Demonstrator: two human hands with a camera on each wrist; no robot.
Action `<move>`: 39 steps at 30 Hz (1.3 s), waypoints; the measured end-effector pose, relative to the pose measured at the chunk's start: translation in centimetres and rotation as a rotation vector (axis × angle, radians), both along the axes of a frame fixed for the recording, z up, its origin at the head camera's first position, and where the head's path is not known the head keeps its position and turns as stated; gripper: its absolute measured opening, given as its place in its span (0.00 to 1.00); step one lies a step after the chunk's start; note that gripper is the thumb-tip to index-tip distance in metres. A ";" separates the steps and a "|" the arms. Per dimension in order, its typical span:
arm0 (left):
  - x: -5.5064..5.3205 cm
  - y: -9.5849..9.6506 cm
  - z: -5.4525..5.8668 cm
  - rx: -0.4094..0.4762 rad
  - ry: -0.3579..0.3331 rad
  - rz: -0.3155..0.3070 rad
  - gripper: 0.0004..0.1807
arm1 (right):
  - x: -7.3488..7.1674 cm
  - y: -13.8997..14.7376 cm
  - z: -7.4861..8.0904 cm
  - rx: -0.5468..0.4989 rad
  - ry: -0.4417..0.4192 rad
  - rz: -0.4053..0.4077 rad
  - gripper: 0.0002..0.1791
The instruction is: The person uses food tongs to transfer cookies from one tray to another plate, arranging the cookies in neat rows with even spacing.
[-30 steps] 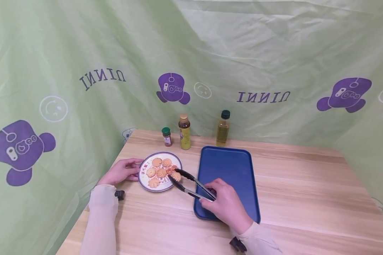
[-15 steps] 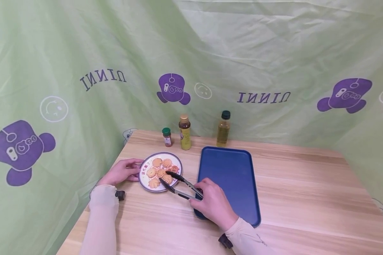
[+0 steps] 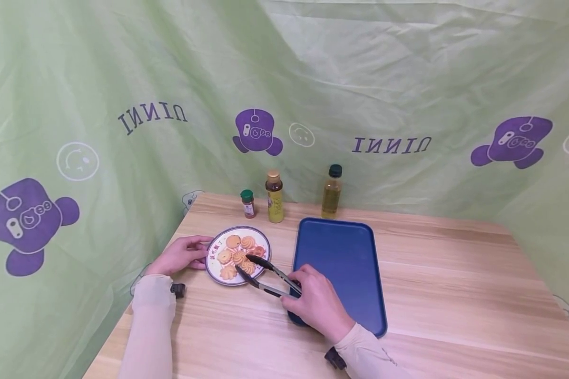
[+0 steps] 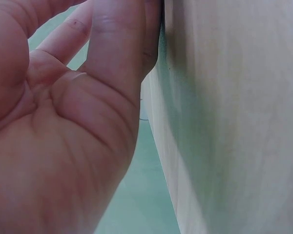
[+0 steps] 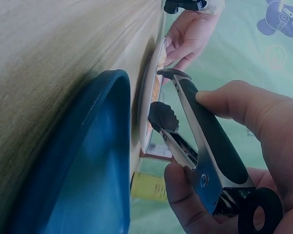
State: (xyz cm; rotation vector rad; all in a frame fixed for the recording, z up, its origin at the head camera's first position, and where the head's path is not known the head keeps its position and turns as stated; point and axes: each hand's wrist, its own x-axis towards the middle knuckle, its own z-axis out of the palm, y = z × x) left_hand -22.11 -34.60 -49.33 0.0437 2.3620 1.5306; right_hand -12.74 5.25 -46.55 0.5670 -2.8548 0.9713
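My left hand (image 3: 182,255) holds the left rim of a round white plate (image 3: 216,271) with a dark blue edge; its fingertips are partly hidden there. Several golden swirl cookies (image 3: 234,241) lie on the plate. Black-tipped metal tongs (image 3: 270,288) are gripped between thumb and fingers of my right hand (image 3: 320,302). The spread tips of the tongs stand at a cookie (image 3: 247,267) near the plate's front right. In the right wrist view one scalloped tong tip (image 5: 163,117) is close to the plate's face. In the left wrist view my palm (image 4: 63,141) fills the left side.
A dark blue tray (image 3: 334,247) lies right of the plate, partly under my right hand. Behind stand a small green-capped spice jar (image 3: 248,205), a yellow-labelled bottle (image 3: 274,197) and a green-capped oil bottle (image 3: 332,193). A green curtain (image 3: 384,79) hangs behind the wooden table (image 3: 455,279).
My right hand and the tongs have moved left, farther over the plate, and then stay nearly still. The cookie at the tips sits farther left and nearer than before. My left hand stays put.
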 end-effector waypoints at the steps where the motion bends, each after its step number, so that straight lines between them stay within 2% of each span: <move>1: 0.0 0.0 -0.1 -0.001 0.001 -0.002 0.31 | 0.0 0.0 0.0 -0.001 -0.003 -0.001 0.22; 11: -0.2 -0.1 -0.2 -0.010 0.000 0.012 0.31 | 0.3 0.6 -0.4 -0.023 0.000 -0.030 0.23; 22: -0.1 0.0 0.0 0.002 -0.006 0.008 0.30 | 0.4 3.0 -0.4 -0.076 0.009 -0.134 0.23; 29: -0.1 0.1 0.2 -0.003 -0.014 0.002 0.31 | 0.3 6.4 0.3 -0.100 -0.015 -0.238 0.23; 39: 0.2 0.2 0.4 -0.013 -0.021 0.003 0.31 | -0.5 13.6 0.7 -0.129 -0.006 -0.411 0.25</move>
